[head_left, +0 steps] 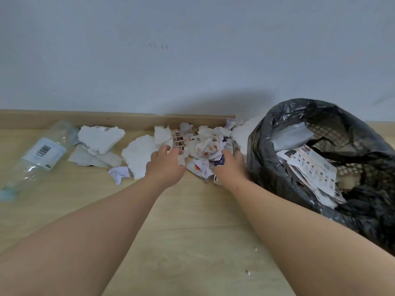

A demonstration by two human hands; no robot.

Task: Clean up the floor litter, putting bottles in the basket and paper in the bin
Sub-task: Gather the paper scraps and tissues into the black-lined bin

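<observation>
**Both hands in the paper pile, bin just to the right**

Left hand (165,165): palm down, fingers curled, pinching white and printed bits at the left edge of the paper scraps (205,146). Right hand (229,167): palm down on the right side of the same pile, fingers curled into the scraps, with one printed piece under the palm (grip detail is motion-blurred). Both forearms are bare and reach forward from the bottom of the view.

The paper scraps are a crumpled heap on the floor (192,231), up against the skirting board (64,119), between the two hands and just beyond them.

The bin (256,150) is just beside the right hand. It has lattice walls and a black bag liner, and it tilts toward the camera. There is printed paper (310,167) inside already.

Left of the left hand, white torn chunks (100,137) lie flat along the skirting (paper or foam, can't tell). A small crumpled paper ball (118,174) sits nearer the camera.

The bottle (40,154) is at far left, well apart from both hands. It is clear plastic, lying on its side, barcode label up, pale blue cap end toward the camera.

A plain wall (192,50) stands behind everything.
</observation>
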